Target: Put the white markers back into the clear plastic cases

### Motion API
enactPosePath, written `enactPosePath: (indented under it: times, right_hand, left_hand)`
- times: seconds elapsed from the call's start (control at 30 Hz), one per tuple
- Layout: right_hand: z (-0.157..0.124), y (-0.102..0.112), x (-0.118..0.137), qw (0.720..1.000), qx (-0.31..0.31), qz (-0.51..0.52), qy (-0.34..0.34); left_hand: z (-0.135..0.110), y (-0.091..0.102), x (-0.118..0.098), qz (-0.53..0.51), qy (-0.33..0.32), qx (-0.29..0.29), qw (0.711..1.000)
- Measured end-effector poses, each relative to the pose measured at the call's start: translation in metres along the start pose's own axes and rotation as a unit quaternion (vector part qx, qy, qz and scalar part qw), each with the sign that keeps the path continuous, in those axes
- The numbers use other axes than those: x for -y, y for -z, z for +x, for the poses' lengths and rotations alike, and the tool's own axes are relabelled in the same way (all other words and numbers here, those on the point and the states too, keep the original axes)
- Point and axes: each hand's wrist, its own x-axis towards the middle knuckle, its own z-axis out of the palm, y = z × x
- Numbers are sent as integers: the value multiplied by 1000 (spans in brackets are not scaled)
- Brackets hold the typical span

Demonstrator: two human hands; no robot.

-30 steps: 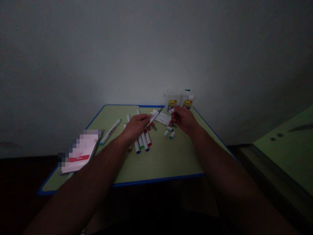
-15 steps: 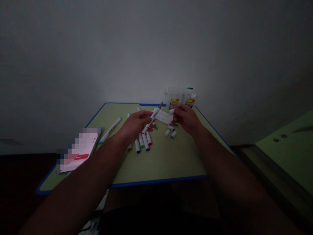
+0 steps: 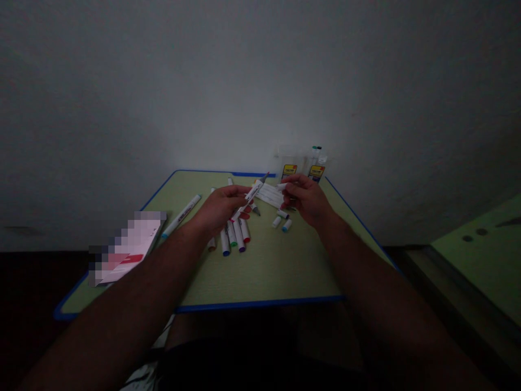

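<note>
My left hand [image 3: 222, 208] is closed around a white marker [image 3: 253, 192] whose bare grey tip points up and to the right. My right hand [image 3: 306, 199] pinches a small white marker cap [image 3: 281, 186] a short way right of that tip. Both hands hover over a green desk [image 3: 260, 266] with a blue edge. Under my left hand lies a row of several white markers [image 3: 233, 235] with coloured ends. Loose caps [image 3: 282, 219] lie below my right hand, and a white paper slip [image 3: 271, 194] lies between the hands.
A single marker [image 3: 181, 216] lies left of the row. A pink and white booklet [image 3: 126, 250] sits at the desk's left edge. Clear marker packs with yellow labels [image 3: 301, 165] stand against the wall at the back. Another green desk [image 3: 484, 255] is at the right.
The marker's tip has tilted up from the desk and come closer to the cap in my right hand. Both hands stayed closed on what they hold.
</note>
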Motion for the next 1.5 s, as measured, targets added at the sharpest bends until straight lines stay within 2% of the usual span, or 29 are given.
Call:
enactPosePath:
  times: [0.23, 0.77, 1.13, 1.5]
  right_hand:
    - [0, -4, 2, 1000, -2, -6, -4]
    - [0, -5, -2, 996, -44, -64, 44]
    - [2, -5, -3, 997, -66, -20, 36]
    - [6, -4, -3, 993, -116, -8, 12]
  left_hand:
    - [3, 2, 4, 23, -2, -4, 1000]
    - [3, 4, 5, 67, -8, -6, 998]
    - [3, 5, 5, 97, -33, -13, 995]
    - [2, 5, 6, 97, -21, -10, 995]
